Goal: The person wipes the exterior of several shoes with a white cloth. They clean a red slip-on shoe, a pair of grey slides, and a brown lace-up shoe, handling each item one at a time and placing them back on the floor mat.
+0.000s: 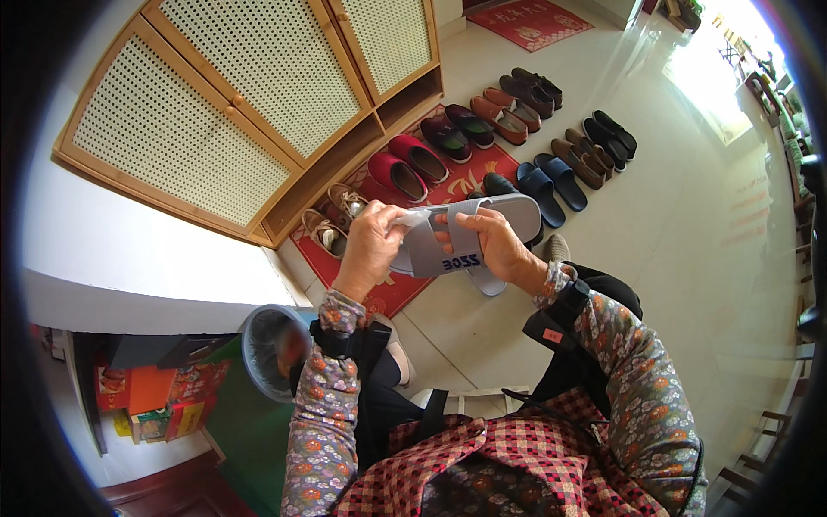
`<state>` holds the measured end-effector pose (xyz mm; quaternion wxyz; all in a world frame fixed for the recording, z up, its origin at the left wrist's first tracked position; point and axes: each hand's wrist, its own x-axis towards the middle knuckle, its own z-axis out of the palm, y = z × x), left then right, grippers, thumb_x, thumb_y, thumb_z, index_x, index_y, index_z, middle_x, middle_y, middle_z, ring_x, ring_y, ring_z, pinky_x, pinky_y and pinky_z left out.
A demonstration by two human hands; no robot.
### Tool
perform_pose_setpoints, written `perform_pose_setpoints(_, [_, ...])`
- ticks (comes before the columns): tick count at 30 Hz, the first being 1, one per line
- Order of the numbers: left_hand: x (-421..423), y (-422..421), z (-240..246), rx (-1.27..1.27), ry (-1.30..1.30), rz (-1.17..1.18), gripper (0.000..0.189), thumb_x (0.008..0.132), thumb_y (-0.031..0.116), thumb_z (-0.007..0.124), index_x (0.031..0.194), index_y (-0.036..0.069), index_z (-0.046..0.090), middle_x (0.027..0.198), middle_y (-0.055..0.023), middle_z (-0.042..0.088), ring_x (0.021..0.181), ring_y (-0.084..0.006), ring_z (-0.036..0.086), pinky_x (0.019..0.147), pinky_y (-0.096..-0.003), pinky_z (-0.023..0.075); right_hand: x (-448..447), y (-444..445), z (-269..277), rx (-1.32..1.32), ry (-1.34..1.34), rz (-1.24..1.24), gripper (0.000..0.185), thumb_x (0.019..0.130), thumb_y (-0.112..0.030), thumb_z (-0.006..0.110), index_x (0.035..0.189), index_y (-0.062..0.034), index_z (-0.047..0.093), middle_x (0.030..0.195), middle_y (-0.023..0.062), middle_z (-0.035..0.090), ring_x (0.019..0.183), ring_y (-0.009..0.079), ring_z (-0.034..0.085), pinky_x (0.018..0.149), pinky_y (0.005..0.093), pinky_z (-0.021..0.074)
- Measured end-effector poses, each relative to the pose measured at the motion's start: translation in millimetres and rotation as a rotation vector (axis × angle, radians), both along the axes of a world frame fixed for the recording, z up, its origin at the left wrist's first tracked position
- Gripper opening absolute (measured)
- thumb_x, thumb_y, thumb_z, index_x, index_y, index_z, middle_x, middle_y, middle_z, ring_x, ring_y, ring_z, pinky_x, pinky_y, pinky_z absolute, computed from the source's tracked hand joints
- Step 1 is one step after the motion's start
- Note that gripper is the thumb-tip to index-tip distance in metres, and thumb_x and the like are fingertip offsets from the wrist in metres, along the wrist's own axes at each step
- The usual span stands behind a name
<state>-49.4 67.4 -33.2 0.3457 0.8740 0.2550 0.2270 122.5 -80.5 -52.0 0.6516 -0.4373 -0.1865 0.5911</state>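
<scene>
A grey slide sandal (429, 255) with dark blue lettering on its strap is held up before me, above the red mat. My right hand (504, 242) grips it at the strap, some fingers passing through the strap's opening. Between the thumb and fingers of my left hand (371, 242) is a crumpled white wipe or tissue (415, 218), pressed against the sandal's strap area. Part of another grey sandal (486, 283) shows on the floor tiles below; the held sandal hides the rest of it.
Pairs of shoes stand in two rows on and beside a red mat (404, 294), including red slippers (397, 176) and blue slides (541, 192). A wooden shoe cabinet (297, 169) with woven panels stands at the left. Near my left forearm is a lined waste bin (249, 342).
</scene>
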Motion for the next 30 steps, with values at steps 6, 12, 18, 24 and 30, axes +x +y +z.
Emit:
perform_pose_setpoints(6, [-2.5,10.7,-11.3,0.016,-0.024,0.026,0.019,0.08,0.0,0.067,0.099,0.001,0.071,0.091,-0.0158,0.064,0.084,-0.0334,0.065,0.076,-0.0397,0.0524,1.6,0.3,3.4,-0.003,-0.084,0.096,0.041,0.091,-0.025,0.067,0.117,0.0063,0.064,0.111,0.0161,0.069,0.098,0.0223,0.069,0.083,0.0329,0.0572])
perform_pose_setpoints(12, [-4.5,15.2,-17.3,0.053,0.146,-0.013,0.018,0.083,0.002,0.067,0.1,-0.001,0.07,0.093,-0.014,0.065,0.086,-0.0291,0.067,0.078,-0.0361,0.0524,1.9,-0.6,7.4,-0.042,-0.077,0.135,0.043,0.09,-0.027,0.068,0.115,0.0082,0.064,0.105,0.0181,0.07,0.091,0.0212,0.069,0.082,0.0326,0.0572])
perform_pose_setpoints(18, [-15.9,18.4,-7.1,0.09,0.02,0.113,0.017,0.083,0.003,0.068,0.1,0.001,0.068,0.092,-0.0181,0.065,0.085,-0.0336,0.067,0.075,-0.0389,0.0529,1.6,-0.5,10.7,-0.092,-0.093,0.083,0.04,0.094,-0.024,0.064,0.119,0.0073,0.062,0.107,0.0156,0.069,0.089,0.0175,0.066,0.082,0.0307,0.0545])
perform_pose_setpoints(24, [-3.6,-4.1,2.0,-0.478,-0.092,0.113,0.023,0.087,0.01,0.075,0.104,-0.001,0.066,0.093,-0.004,0.069,0.082,-0.0097,0.061,0.074,-0.0295,0.0531,2.8,0.8,7.7,-0.016,-0.243,0.127,0.038,0.091,-0.031,0.068,0.105,0.0045,0.066,0.088,0.0073,0.067,0.079,0.0132,0.063,0.072,0.0289,0.0516])
perform_pose_setpoints(30, [5.8,-30.0,7.7,-0.526,-0.052,-0.052,0.035,0.086,0.006,0.075,0.118,0.002,0.061,0.102,-0.0026,0.066,0.091,-0.0099,0.061,0.081,-0.0259,0.053,-3.2,3.1,-2.0,-0.094,-0.446,0.026,0.034,0.091,-0.032,0.071,0.093,0.002,0.071,0.074,0.0029,0.067,0.065,0.0094,0.059,0.058,0.0252,0.0466])
